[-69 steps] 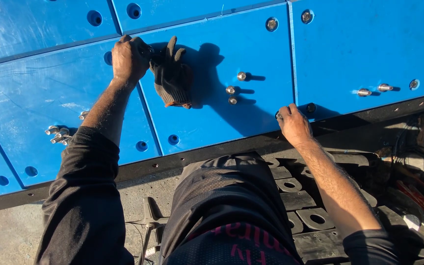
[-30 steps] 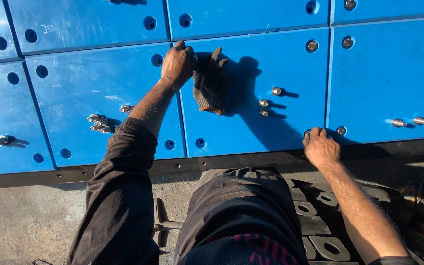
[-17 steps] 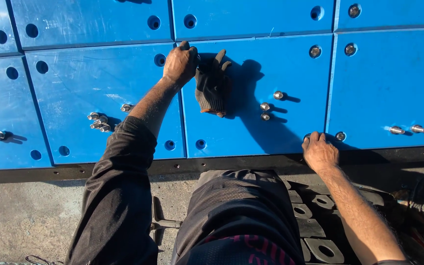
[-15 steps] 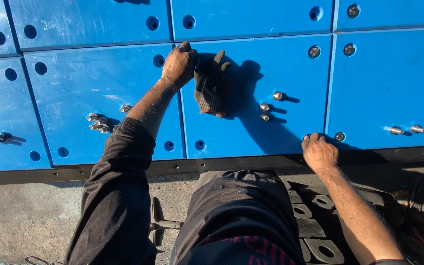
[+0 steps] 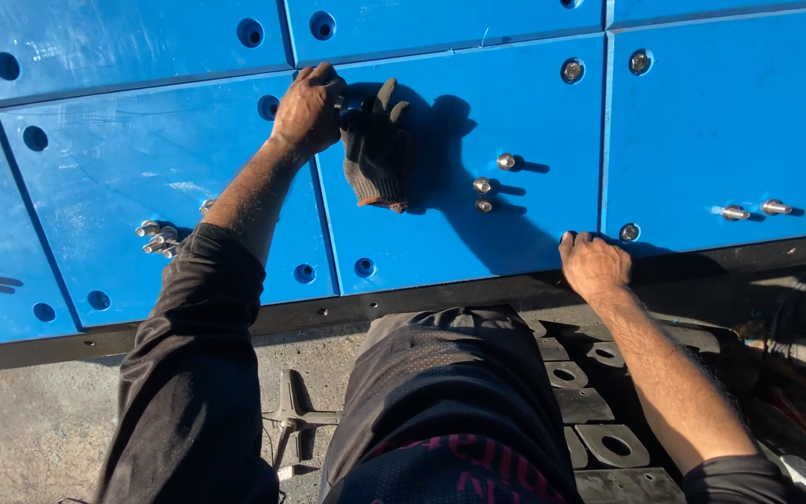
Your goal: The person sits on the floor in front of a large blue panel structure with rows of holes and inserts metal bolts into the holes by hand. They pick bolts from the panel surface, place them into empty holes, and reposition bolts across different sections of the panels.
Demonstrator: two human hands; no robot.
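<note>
My left hand [image 5: 308,107] reaches up to a hole near the top corner of a blue panel [image 5: 440,233]. Its fingers are pinched around a small metal piece that is mostly hidden. A dark work glove [image 5: 377,149] lies on the panel, touching that hand's fingertips. My right hand [image 5: 593,263] rests with bent fingers on the panel's lower edge, holding nothing, just left of a seated bolt [image 5: 629,231]. Three loose bolts [image 5: 489,183] stand between the glove and my right hand.
More blue panels with round holes lie all around. A cluster of bolts [image 5: 156,236] sits by my left forearm, and two bolts [image 5: 756,210] are on the right panel. A black steel rail [image 5: 328,313] edges the panels. Dark metal plates [image 5: 599,425] and a wrench-like tool [image 5: 293,415] lie on the ground.
My left hand stays at the same hole beside the glove. My right hand keeps its place on the lower edge. Only the view has shifted slightly.
</note>
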